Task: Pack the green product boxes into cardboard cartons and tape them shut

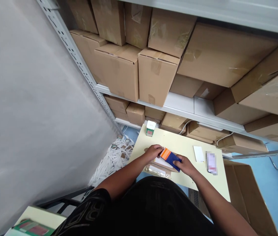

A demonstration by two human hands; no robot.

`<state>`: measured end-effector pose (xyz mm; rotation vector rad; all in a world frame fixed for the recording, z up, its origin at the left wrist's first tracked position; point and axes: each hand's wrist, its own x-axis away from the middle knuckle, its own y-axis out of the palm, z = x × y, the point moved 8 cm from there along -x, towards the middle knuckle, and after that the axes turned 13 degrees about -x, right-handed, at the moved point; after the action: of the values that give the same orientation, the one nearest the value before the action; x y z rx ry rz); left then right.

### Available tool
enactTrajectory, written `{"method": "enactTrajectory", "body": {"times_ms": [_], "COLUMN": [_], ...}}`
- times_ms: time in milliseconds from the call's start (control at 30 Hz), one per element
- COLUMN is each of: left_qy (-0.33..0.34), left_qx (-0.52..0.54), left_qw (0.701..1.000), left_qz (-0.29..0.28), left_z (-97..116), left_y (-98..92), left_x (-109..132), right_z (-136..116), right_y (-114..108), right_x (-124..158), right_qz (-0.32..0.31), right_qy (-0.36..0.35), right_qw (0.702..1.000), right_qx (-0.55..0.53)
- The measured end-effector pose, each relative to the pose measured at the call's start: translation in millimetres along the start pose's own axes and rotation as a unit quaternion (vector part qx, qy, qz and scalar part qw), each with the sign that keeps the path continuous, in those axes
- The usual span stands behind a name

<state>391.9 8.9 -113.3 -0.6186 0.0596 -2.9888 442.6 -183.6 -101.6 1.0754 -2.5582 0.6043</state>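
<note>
Over a small pale yellow table (178, 142), both my hands hold a flat orange and blue box (170, 157). My left hand (153, 152) grips its orange end with curled fingers. My right hand (186, 165) is closed on its blue end. Under the box lie a white sheet (162, 163) and a brown cardboard piece (159, 167), with a clear plastic bag (156, 171) at the table's near edge.
A small green and white carton (150, 128) stands at the table's far left corner. A white card (198, 153) and a blurred slip (212, 163) lie at right. Metal shelves (185, 106) packed with cardboard boxes rise behind. An open carton (249, 193) sits at right; white strips (111, 160) litter the floor.
</note>
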Motion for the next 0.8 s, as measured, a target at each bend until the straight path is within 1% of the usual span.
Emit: {"method": "enactTrajectory", "body": {"times_ms": [100,167,267,367,433,500,600,667,733,800], "left_qy": [0.004,0.02,0.035,0.035,0.033,0.026,-0.006,-0.026,-0.029,-0.02], "left_qx": [-0.028,-0.032,-0.043,-0.105,-0.139,-0.155,-0.155,-0.154,-0.157,-0.162], "left_qw": [0.999,0.999,0.998,0.992,0.986,0.982,0.973,0.968,0.964,0.959], "left_qz": [0.021,0.023,0.035,0.068,0.082,0.104,0.169,0.198,0.211,0.231], "left_z": [-6.0,-7.3,-10.9,-18.7,-25.4,-32.8,-44.3,-49.6,-51.5,-52.0], "left_y": [-3.2,-4.5,-9.2,-18.4,-26.9,-42.8,-81.9,-105.1,-119.1,-125.6], "left_x": [-0.4,-0.2,2.3,7.0,10.4,13.9,21.0,24.4,24.0,19.9], "right_z": [-7.9,-14.9,-25.0,-32.5,-35.6,-36.8,-36.6,-36.9,-38.4,-41.5], "right_y": [-2.9,-4.4,-0.9,1.4,-0.2,-4.8,-14.8,-18.2,-18.0,-16.8], "right_x": [-0.8,-1.6,-2.6,-3.5,-3.8,-3.6,-2.1,-1.6,-2.5,-4.8], "right_qz": [0.001,0.001,-0.013,-0.003,0.005,0.004,-0.002,-0.007,-0.008,-0.001], "right_qy": [0.0,-0.003,-0.009,0.002,0.022,0.051,0.085,0.091,0.088,0.084], "right_qw": [0.999,0.997,0.99,0.981,0.973,0.963,0.953,0.951,0.948,0.944], "right_qx": [0.042,0.079,0.141,0.195,0.231,0.266,0.292,0.297,0.306,0.32]}}
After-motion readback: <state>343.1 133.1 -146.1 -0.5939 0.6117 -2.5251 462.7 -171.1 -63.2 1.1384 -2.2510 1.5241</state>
